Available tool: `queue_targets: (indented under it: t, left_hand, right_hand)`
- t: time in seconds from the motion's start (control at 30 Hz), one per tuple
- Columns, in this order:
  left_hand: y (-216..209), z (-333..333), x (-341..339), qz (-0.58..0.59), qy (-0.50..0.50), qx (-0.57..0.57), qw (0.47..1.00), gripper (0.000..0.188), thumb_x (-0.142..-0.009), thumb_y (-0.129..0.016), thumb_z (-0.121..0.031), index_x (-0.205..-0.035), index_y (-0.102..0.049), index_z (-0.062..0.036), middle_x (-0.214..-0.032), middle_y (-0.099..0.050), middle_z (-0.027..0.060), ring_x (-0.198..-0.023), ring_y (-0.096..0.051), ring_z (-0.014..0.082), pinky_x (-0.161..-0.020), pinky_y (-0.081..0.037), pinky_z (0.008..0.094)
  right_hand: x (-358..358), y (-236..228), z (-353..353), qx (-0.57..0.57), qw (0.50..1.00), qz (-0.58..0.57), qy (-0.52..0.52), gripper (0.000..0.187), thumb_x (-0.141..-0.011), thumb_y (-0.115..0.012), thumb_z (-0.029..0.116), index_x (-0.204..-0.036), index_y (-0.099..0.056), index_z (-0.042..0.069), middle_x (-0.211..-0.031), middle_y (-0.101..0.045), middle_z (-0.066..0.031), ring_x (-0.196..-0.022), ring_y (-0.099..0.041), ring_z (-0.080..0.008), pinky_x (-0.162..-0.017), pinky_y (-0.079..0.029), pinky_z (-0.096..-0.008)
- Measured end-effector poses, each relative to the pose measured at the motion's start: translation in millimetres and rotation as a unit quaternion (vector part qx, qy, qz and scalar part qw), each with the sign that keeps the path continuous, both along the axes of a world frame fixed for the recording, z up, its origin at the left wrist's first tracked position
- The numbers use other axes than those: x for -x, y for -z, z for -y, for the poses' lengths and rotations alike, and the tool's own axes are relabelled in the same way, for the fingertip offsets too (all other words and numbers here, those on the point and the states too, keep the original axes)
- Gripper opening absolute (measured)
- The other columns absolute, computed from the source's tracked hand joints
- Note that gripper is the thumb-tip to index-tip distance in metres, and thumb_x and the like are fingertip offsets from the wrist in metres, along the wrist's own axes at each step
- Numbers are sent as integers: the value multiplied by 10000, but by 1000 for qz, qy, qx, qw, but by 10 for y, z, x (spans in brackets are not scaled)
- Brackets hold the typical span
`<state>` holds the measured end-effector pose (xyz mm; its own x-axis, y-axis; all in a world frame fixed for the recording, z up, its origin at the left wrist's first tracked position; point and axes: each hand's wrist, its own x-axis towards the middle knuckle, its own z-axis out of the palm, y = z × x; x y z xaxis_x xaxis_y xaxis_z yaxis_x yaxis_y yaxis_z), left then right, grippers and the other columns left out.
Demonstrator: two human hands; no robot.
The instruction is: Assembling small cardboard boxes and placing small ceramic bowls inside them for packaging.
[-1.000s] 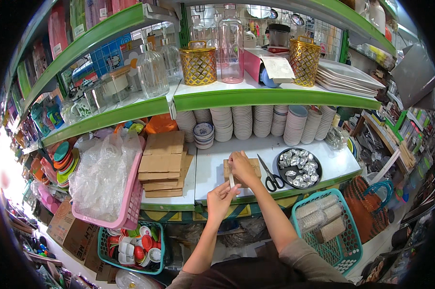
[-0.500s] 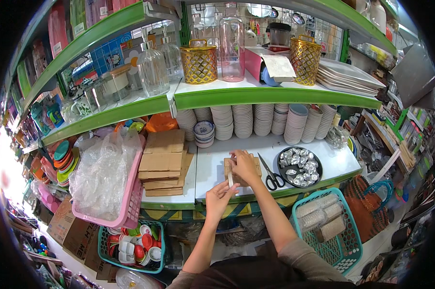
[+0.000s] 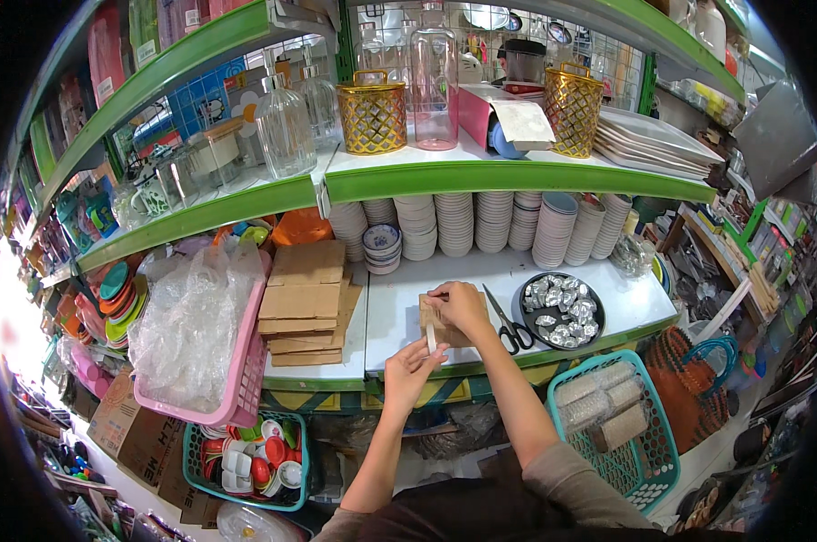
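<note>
A small brown cardboard piece (image 3: 437, 327) lies on the white shelf in front of me. My right hand (image 3: 461, 309) bends over it, fingers curled and pressed down along its upper part; the palm covers much of the piece. At its lower left edge, my left hand (image 3: 410, 369) pinches a narrow pale strip (image 3: 431, 341) that looks like tape, running up toward the cardboard. Black-handled scissors (image 3: 510, 327) rest just right of my right hand. Beyond them is a round black tray (image 3: 596, 336) of small silver, foil-like pieces.
Cardboard sheets (image 3: 302, 287) are stacked at left, beside a pink basket (image 3: 246, 366) of bubble wrap. Stacks of white bowls (image 3: 455, 226) line the back beneath a green-edged shelf (image 3: 517, 183). Lower down stand a teal basket (image 3: 654, 379) with wrapped bundles and another teal basket (image 3: 246, 499) of plastic items.
My right hand has shifted slightly left and down over the cardboard piece. My left hand keeps its pinch on the strip, almost still.
</note>
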<state>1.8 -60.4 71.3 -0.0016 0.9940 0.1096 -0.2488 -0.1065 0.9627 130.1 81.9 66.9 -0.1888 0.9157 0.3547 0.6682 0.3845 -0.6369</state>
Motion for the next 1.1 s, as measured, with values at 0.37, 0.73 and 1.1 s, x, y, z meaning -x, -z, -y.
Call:
queue_targets:
  t: [0.37, 0.73, 1.1]
  left_hand:
    - [85, -36, 51, 6, -2, -9, 1000, 408, -847, -646, -2, -1204, -496, 125, -1024, -660, 163, -913, -656, 182, -806, -521, 260]
    - [64, -42, 36, 11, 1, -2, 1000, 438, -829, -663, 5, -1217, -490, 111, -997, -660, 136, -908, -655, 174, -814, -515, 253]
    - [66, -33, 40, 9, -6, 5, 1000, 385, -861, -630, -6, -1213, -506, 89, -1024, -665, 142, -909, -645, 159, -808, -514, 257]
  right_hand:
    - [-69, -62, 20, 1, 999, 37, -31, 311, -741, -747, 310, -943, -727, 74, -894, -700, -127, -817, -676, -274, -783, -514, -334]
    - [-131, -60, -75, 45, 996, 41, -59, 360, -688, -773, 276, -994, -722, 92, -936, -686, -156, -876, -652, -312, -840, -491, -377]
    - [-169, -131, -20, 80, 993, 7, -82, 362, -667, -761, 194, -1012, -712, 95, -975, -688, -149, -931, -639, -330, -885, -477, -363]
